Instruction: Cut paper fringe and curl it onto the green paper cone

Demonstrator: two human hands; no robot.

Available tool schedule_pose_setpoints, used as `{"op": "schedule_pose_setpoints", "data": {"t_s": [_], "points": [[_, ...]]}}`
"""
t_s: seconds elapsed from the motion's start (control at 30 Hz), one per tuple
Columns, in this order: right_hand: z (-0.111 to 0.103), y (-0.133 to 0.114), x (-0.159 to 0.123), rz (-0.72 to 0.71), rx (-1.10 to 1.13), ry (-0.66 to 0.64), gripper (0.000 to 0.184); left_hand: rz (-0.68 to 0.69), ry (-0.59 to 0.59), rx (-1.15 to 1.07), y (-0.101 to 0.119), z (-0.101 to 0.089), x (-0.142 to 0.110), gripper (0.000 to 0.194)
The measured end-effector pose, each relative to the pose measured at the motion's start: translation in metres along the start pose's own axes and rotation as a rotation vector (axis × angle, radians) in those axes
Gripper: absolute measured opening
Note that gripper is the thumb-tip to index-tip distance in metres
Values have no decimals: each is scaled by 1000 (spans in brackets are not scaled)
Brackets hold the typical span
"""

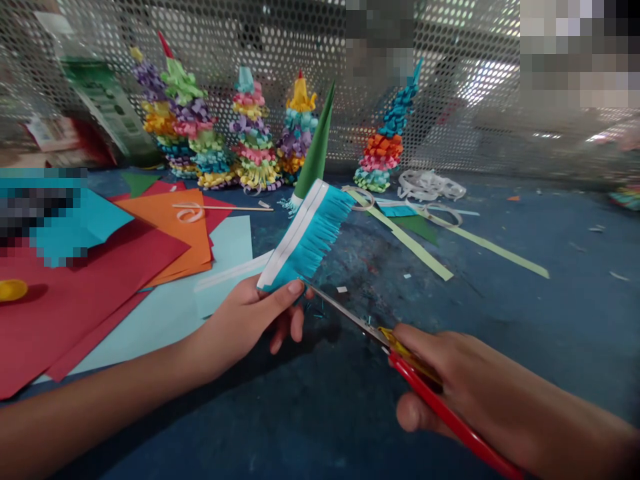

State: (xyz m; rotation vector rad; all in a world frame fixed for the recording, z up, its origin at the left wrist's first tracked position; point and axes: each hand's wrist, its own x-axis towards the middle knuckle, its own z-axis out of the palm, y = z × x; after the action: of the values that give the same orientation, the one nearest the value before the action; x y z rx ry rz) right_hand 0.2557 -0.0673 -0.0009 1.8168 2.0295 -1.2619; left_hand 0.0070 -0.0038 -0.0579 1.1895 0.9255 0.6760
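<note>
My left hand (265, 310) pinches the lower end of a blue paper strip (313, 230) between thumb and fingers. White tape runs along the strip's left edge, and its right edge is cut into a fine fringe. In my right hand (450, 373) is a pair of scissors (430, 393) with red and yellow handles. The blade tips meet the strip's lower edge, close to my left thumb. Just behind the strip stands a green paper cone (317, 147) with pale blue fringe at its base.
Several curled-paper cones (255, 133) stand along a perforated metal panel (465, 127). Red sheets (90, 287), orange sheets (180, 233) and light blue paper (230, 247) lie left. Pale green strips (410, 247) and a tangle of white ribbon (433, 185) lie right. A green-labelled bottle (100, 100) stands back left.
</note>
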Motion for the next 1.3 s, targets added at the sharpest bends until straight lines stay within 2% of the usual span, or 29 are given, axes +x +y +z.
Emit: {"op": "schedule_pose_setpoints", "data": {"t_s": [0.13,0.3,0.43,0.6,0.8,0.97,1.17,1.3], "points": [[2,2,3,14,94,-28,12,6,-29,34,0,0,1,35],[7,13,9,-57,126,3,19,8,-39,44,1,0,0,33],[7,18,11,-61,84,11,20,3,-47,33,1,0,0,34],[4,13,11,-19,-3,58,23,-2,-55,16,-1,-1,0,34],[3,7,13,-25,43,50,26,-3,-47,12,-2,-2,-2,38],[2,7,14,-77,-40,99,35,-4,-34,29,-1,-1,-3,38],[2,10,19,-12,62,72,28,-21,-32,38,0,0,-3,38],[1,7,16,-48,93,59,29,-37,-35,44,2,0,-4,39]]}}
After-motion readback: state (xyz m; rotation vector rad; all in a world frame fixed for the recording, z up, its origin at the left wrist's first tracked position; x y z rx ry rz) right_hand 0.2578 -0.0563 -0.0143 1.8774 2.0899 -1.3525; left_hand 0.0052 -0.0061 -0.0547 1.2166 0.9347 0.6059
